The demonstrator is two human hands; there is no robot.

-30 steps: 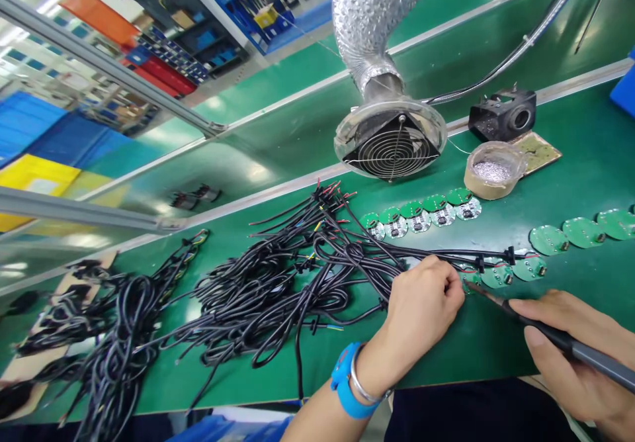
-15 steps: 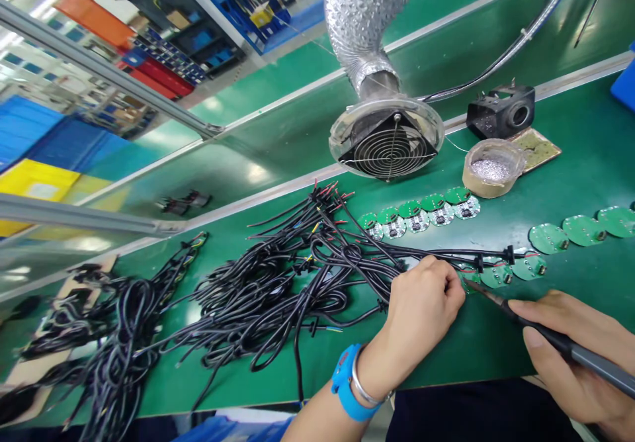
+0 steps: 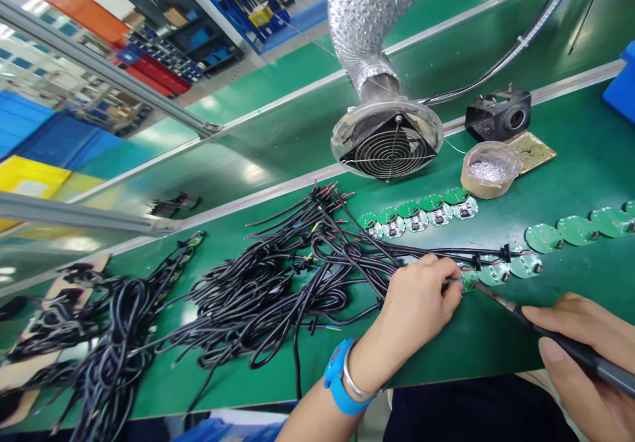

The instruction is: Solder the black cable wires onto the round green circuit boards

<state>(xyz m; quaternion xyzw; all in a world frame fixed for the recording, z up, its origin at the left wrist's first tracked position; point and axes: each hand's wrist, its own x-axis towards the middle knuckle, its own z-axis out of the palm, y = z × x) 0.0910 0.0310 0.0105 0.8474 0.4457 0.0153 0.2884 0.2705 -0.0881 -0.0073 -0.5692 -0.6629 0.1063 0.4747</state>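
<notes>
My left hand (image 3: 421, 300) is closed in a pinch at the end of a black cable, which its fingers mostly hide. A short red wire shows just past them, over a small round green circuit board (image 3: 467, 283). In my right hand (image 3: 585, 356) is a soldering iron (image 3: 555, 336), held like a pen. Its tip rests at that board's right edge. Two more green boards (image 3: 526, 265) lie to the right, with red-tipped wires of black cables (image 3: 446, 254) lying over them.
A big tangle of black cables (image 3: 268, 290) covers the middle of the green bench, with another bundle (image 3: 124, 336) at left. A fume extractor (image 3: 391, 147) hangs behind. Farther back right are a solder-filled tape roll (image 3: 489, 171) and an iron holder (image 3: 499, 116). More round boards (image 3: 415, 220) lie in rows.
The soldering iron and my right hand have shifted slightly right, its tip moving from beside my left fingers to the board's right edge. My left hand stays at the board.
</notes>
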